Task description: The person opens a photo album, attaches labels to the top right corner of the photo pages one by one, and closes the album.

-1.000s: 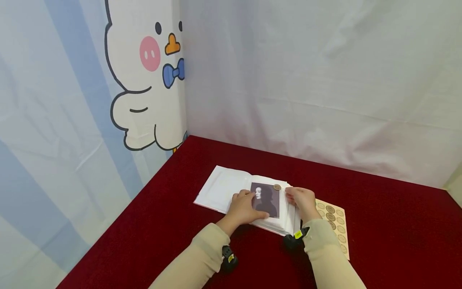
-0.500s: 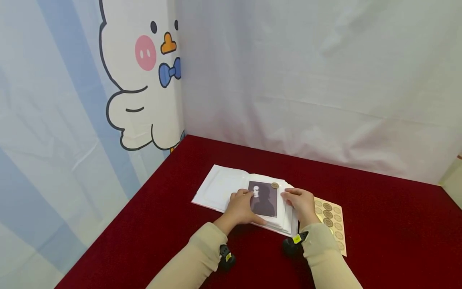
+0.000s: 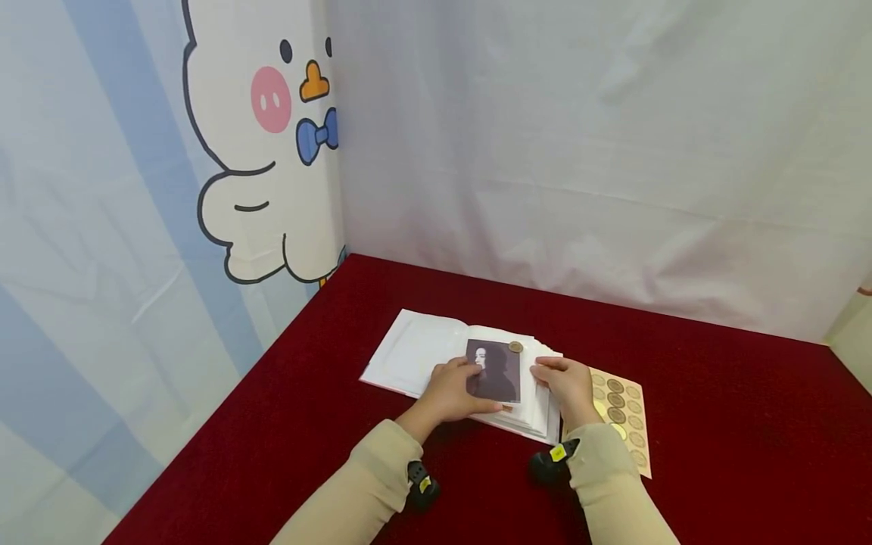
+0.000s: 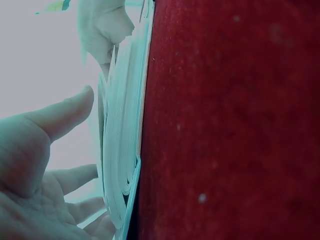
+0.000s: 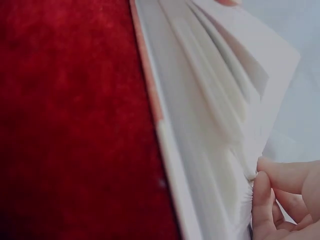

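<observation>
An open album [image 3: 418,347] with white pages lies on the red cloth in the head view. Its right-hand page bears a dark portrait photo [image 3: 500,378] with a round brown seal sticker [image 3: 515,347] at the upper right corner. My left hand [image 3: 450,390] rests on that page, thumb and fingers spread, the thumb by the photo's lower edge. At the right margin my right hand [image 3: 565,382] pinches the edge of a page [image 5: 280,90] between thumb and index finger. How many leaves it holds I cannot tell. In the left wrist view the pages [image 4: 117,115] stand slightly fanned.
A cream sheet of round seal stickers [image 3: 636,439] lies right of the album, partly under the right forearm. Red cloth [image 3: 736,424] covers the table. A white curtain [image 3: 579,151] hangs behind, and a curtain with a cartoon bird [image 3: 266,189] at the left.
The photo page has risen slightly, and a small brown patch now shows beside the left thumb. More white page edge shows beyond my right fingers. The head view has shifted a little.
</observation>
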Demonstrator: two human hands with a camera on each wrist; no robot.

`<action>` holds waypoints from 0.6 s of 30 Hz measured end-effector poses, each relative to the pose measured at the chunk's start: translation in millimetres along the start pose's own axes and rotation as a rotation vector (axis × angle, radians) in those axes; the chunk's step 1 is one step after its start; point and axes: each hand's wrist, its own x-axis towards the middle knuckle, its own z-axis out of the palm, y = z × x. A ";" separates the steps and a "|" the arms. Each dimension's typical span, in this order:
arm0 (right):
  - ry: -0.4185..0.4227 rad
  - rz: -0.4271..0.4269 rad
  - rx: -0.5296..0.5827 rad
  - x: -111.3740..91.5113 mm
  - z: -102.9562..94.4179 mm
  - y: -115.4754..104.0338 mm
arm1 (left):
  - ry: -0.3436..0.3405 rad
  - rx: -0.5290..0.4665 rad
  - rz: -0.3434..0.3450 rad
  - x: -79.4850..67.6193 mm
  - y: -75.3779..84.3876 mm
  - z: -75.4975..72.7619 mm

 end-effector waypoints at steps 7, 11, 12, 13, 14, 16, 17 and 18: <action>0.016 0.002 -0.013 1.6 0.1 1.0 | -0.010 -0.057 0.017 -3.0 -0.7 -2.1; 0.012 0.000 -0.006 2.1 0.2 2.2 | 0.000 -0.092 0.018 -3.4 -3.2 -2.0; 0.010 0.000 -0.007 2.0 0.2 2.3 | -0.001 -0.110 0.014 -3.7 -3.8 -2.1; 0.008 0.001 -0.007 1.9 0.1 2.5 | 0.000 -0.124 0.015 -3.9 -4.5 -2.2; 0.007 0.001 -0.009 1.9 0.0 2.6 | 0.004 -0.137 0.022 -4.4 -5.1 -2.6; 0.003 -0.001 -0.012 1.9 -0.3 2.8 | 0.006 -0.164 0.035 -5.0 -6.5 -3.3; 0.002 -0.003 -0.014 1.9 -0.3 2.9 | 0.027 -0.161 0.068 -4.3 -10.0 -1.7; 0.001 -0.005 -0.015 1.7 -0.3 2.9 | 0.031 -0.170 0.079 -4.9 -10.4 -2.2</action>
